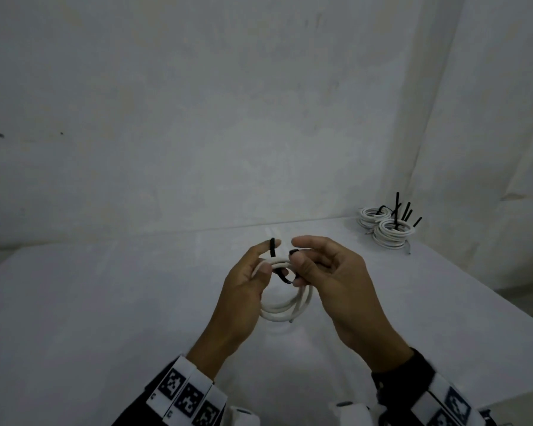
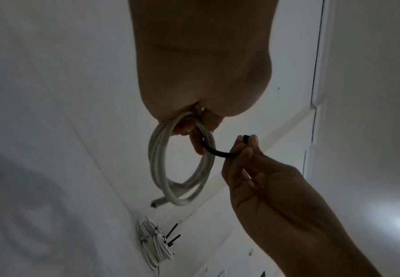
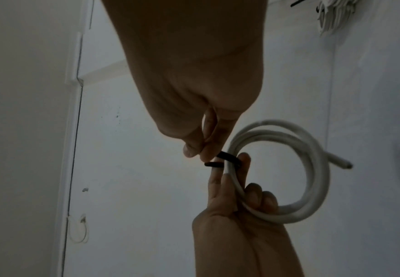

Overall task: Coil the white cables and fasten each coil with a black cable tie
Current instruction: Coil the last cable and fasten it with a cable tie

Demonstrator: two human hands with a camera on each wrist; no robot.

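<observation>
A coiled white cable [image 1: 285,307] hangs above the white table [image 1: 105,318]. My left hand [image 1: 253,272] grips the coil's top, thumb and fingers curled round the strands. A black cable tie [image 1: 285,276] loops under the strands; one end [image 1: 272,245] sticks up past my left forefinger. My right hand [image 1: 317,265] pinches the other end between thumb and fingers. In the left wrist view the coil [image 2: 182,168] dangles from my palm, and the tie [image 2: 220,152] curves to my right hand [image 2: 246,145]. The right wrist view shows the tie [image 3: 227,158] wrapped over the coil [image 3: 281,168].
A pile of tied white coils [image 1: 385,229] with black tie tails sticking up sits at the table's far right corner, by the wall. The same pile appears low in the left wrist view [image 2: 153,245]. White walls stand behind and to the right.
</observation>
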